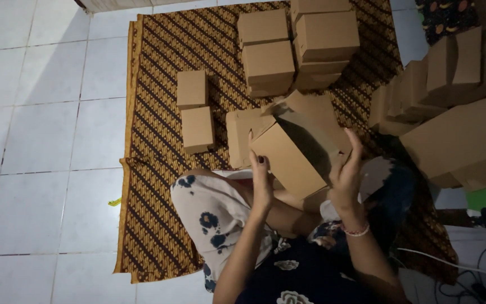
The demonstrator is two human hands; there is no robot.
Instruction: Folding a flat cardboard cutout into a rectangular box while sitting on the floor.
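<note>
Cardboard box [291, 160] held between left hand [261, 180] and right hand [345, 177], palms pressing opposite sides; steady, even pressure keeps folds square.

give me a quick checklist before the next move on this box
1. Both hands on the box: ok, left hand on its near-left edge, right hand on its right side.
2. Box off the mat: ok, held above the lap.
3. Top flaps shut: not ok, one flap stands open.
4. Box empty: cannot tell, the inside is dark.
5. Room on the mat: ok, bare patch left of the two small boxes.
6. Stack steady: cannot tell.
</note>
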